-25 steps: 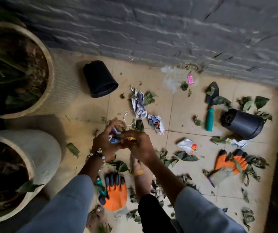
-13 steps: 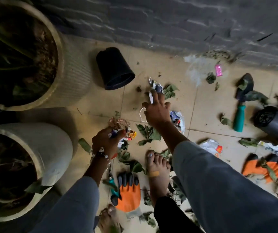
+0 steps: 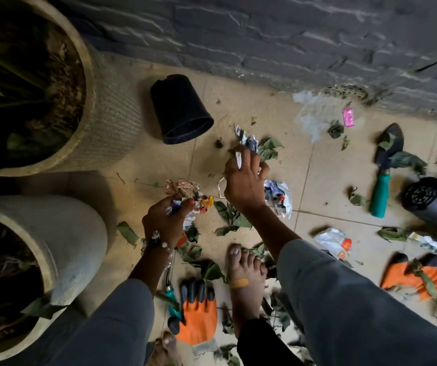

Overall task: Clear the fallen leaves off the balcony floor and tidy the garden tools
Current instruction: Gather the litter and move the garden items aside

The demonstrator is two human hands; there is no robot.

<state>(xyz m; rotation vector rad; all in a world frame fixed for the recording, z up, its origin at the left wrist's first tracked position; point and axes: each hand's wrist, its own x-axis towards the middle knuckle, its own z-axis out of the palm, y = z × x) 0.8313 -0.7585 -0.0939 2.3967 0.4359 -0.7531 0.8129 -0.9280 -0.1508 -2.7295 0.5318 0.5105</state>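
Note:
My left hand (image 3: 163,220) grips a bunch of crumpled wrappers and scraps (image 3: 187,192) above the tiled floor. My right hand (image 3: 244,178) reaches forward and its fingers close on a crumpled paper wrapper (image 3: 247,140) lying beside green leaves (image 3: 269,149). More leaves (image 3: 232,217) lie under my right wrist. A trowel with a teal handle (image 3: 382,180) lies at the right. An orange and black glove (image 3: 196,313) lies by my bare foot (image 3: 246,281), a second glove (image 3: 413,278) at the far right. A teal-handled tool (image 3: 171,297) lies partly under the near glove.
Two large planters (image 3: 98,122) (image 3: 61,241) stand at the left. A black pot (image 3: 180,112) lies tipped near the grey wall, another black pot (image 3: 434,202) at the right edge. Crumpled wrappers (image 3: 278,194) (image 3: 333,241) and a pink packet (image 3: 348,117) lie scattered on the tiles.
My right hand left the bunch in my left hand and reached forward to the wrapper on the floor, where its fingers now close. The left hand stayed low with its bunch.

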